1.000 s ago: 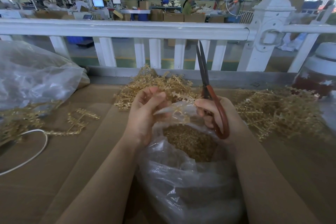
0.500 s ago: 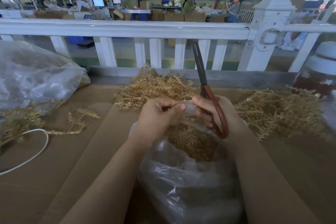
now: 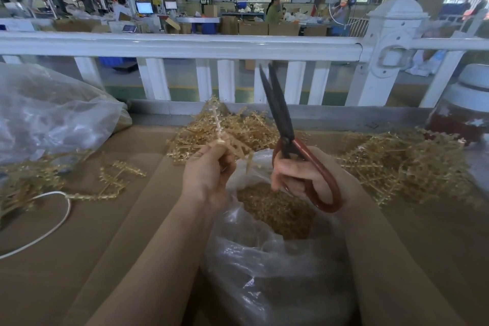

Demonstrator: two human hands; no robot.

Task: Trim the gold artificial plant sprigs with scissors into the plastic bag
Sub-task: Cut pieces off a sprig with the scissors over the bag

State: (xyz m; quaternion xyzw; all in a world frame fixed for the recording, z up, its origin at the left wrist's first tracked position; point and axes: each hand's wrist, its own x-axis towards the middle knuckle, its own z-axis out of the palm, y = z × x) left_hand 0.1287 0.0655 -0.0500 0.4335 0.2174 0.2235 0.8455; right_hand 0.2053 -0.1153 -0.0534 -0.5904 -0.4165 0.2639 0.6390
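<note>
My left hand (image 3: 207, 176) pinches a gold sprig (image 3: 221, 130) that stands upright above the mouth of the clear plastic bag (image 3: 264, 272). The bag sits between my forearms and holds a heap of gold trimmings (image 3: 275, 209). My right hand (image 3: 304, 174) grips red-handled scissors (image 3: 285, 137) with dark blades pointing up and slightly apart, just right of the sprig. Loose gold sprigs lie in one pile (image 3: 238, 127) behind my hands and another pile (image 3: 407, 164) at the right.
A large clear bag (image 3: 53, 114) lies at the left with a few sprigs (image 3: 116, 180) and a white cord (image 3: 53, 217) on the cardboard surface (image 3: 92, 259). A white railing (image 3: 185, 45) runs along the far edge. A red-and-white jar (image 3: 465, 111) stands at right.
My left hand has lifted a sprig upright from the bag's mouth. The scissors have tilted slightly and their blades have parted a little.
</note>
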